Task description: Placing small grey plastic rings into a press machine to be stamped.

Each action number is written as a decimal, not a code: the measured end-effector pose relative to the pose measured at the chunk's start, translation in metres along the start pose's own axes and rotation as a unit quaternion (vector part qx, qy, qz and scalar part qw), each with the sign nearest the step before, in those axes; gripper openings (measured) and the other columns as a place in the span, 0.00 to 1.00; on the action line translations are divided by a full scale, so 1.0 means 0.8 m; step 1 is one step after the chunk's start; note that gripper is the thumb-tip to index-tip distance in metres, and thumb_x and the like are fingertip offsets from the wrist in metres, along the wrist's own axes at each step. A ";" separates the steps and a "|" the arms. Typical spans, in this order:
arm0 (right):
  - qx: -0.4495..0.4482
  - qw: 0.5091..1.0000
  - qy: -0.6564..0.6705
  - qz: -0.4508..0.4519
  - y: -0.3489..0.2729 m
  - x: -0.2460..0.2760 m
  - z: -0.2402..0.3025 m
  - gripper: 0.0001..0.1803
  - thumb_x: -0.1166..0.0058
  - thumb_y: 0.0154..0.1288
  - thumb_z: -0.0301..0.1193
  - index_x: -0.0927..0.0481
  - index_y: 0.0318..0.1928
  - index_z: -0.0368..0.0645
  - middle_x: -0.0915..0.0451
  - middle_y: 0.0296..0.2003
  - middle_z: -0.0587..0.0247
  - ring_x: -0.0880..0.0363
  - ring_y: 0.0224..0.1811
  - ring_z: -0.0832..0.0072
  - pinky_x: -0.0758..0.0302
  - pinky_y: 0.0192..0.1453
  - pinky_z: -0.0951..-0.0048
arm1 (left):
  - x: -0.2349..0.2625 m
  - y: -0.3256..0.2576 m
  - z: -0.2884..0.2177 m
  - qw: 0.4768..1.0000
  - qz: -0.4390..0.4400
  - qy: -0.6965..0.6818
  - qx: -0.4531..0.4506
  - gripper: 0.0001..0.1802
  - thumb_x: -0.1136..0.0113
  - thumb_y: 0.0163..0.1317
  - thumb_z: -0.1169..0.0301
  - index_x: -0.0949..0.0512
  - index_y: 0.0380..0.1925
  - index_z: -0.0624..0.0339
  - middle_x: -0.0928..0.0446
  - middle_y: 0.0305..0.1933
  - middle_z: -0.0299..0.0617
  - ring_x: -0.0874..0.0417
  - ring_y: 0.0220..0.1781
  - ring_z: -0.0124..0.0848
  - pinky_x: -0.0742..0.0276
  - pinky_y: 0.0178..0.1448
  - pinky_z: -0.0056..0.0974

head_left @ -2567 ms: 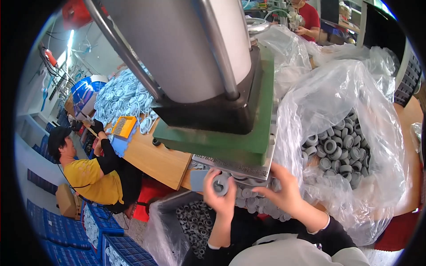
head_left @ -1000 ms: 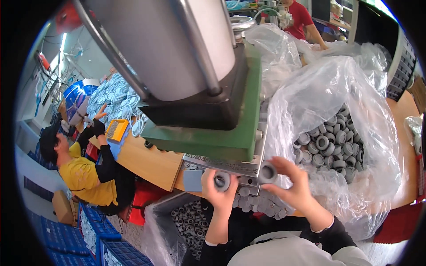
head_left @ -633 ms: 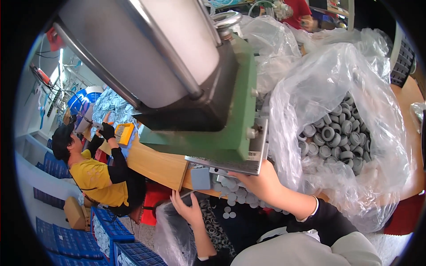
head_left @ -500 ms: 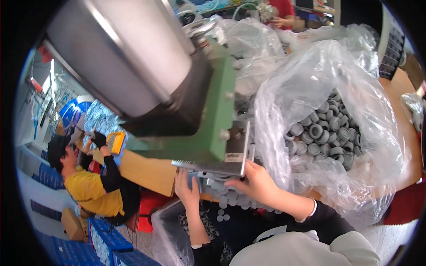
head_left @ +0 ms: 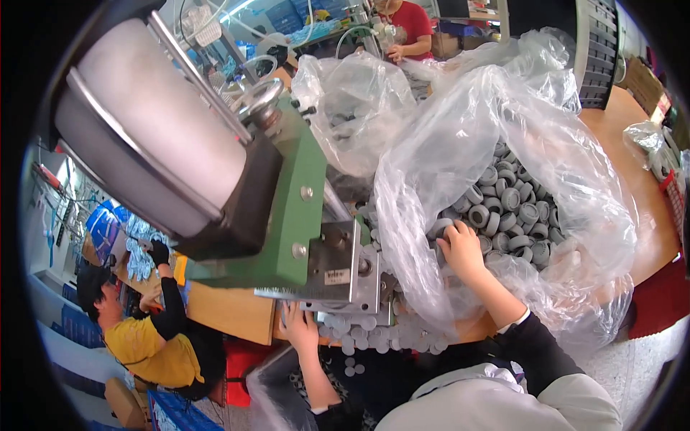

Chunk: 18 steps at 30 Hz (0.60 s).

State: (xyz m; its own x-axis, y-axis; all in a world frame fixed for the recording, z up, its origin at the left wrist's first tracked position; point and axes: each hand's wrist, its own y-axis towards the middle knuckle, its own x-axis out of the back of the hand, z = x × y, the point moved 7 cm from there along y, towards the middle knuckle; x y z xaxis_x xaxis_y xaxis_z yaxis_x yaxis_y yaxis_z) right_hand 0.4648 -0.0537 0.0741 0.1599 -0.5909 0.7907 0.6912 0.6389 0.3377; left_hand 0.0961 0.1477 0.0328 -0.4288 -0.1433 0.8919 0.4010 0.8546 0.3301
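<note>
Grey caps (head_left: pixel 512 208): a heap of small round grey ring-shaped parts lies in the large clear plastic bag (head_left: pixel 546 129), right of the machine, on the wooden table (head_left: pixel 632 144).
Large bag: its mouth gapes toward the near left; its crumpled film stands up around the heap.
Right hand (head_left: pixel 462 249): it is reached into the bag's mouth at the left near edge of the heap, back of the hand up, fingers curled down among the grey caps. Whether they grip one cannot be told, as the fingertips are hidden.
Left hand (head_left: pixel 298 329): it is raised under the near edge of the metal plate (head_left: pixel 338 269), fingers together and pointing up, fingertips touching or just below the plate. Nothing can be seen held in it.
Pale discs (head_left: pixel 374 334): many small round flat pieces lie spread on the table edge between the two hands, just below the plate.
Green press (head_left: pixel 287 208): it stands left of the bag, with a big pale cylinder (head_left: pixel 154 136) on top.
Second bag (head_left: pixel 352 108): clear and crumpled, it stands farther back, behind the press.
Bin (head_left: pixel 277 391): near and low, below the left hand; its contents are dark and unclear.
Co-worker: a person in a yellow shirt (head_left: pixel 144 352) sits at the far left, with a black-gloved hand (head_left: pixel 158 253) raised.
Far person: one in a red shirt (head_left: pixel 410 25) stands at the far side.
</note>
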 end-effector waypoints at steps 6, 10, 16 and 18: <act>-0.033 0.997 0.067 -0.014 0.005 -0.004 -0.029 0.18 0.35 0.51 0.39 0.28 0.30 0.40 0.21 0.38 0.56 0.26 0.46 0.56 0.34 0.48 0.56 | 0.005 -0.001 -0.022 0.998 0.013 0.066 -0.023 0.22 0.46 0.62 0.66 0.28 0.56 0.55 0.33 0.65 0.42 0.40 0.70 0.44 0.51 0.66 0.61; -0.071 0.997 -0.008 -0.006 0.014 0.000 -0.001 0.27 0.33 0.47 0.42 0.31 0.40 0.40 0.22 0.34 0.55 0.26 0.44 0.57 0.35 0.47 0.58 | 0.001 -0.006 -0.019 0.998 -0.014 0.055 -0.003 0.24 0.45 0.61 0.64 0.28 0.58 0.54 0.35 0.67 0.41 0.41 0.71 0.43 0.52 0.68 0.60; -0.134 0.990 -0.036 -0.024 0.039 -0.014 -0.011 0.29 0.39 0.52 0.39 0.32 0.52 0.40 0.25 0.44 0.49 0.26 0.47 0.53 0.33 0.49 0.51 | 0.004 0.013 -0.024 0.997 -0.004 0.082 -0.011 0.24 0.45 0.61 0.63 0.30 0.59 0.52 0.33 0.66 0.40 0.38 0.69 0.44 0.50 0.66 0.62; -0.120 0.990 0.069 -0.012 0.044 -0.022 -0.029 0.26 0.40 0.54 0.36 0.32 0.50 0.40 0.27 0.47 0.42 0.26 0.48 0.49 0.29 0.49 0.53 | 0.005 0.013 -0.021 0.998 -0.022 0.053 -0.026 0.25 0.45 0.61 0.63 0.30 0.58 0.55 0.33 0.66 0.40 0.37 0.69 0.44 0.50 0.66 0.62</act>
State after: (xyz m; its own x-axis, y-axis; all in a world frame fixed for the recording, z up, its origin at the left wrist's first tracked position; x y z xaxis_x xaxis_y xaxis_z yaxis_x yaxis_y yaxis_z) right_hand 0.5032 -0.0324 0.0605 0.2250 -0.6775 0.7003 0.8408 0.4982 0.2119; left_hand 0.1124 0.1478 0.0448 -0.3601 -0.2350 0.9028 0.4267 0.8191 0.3834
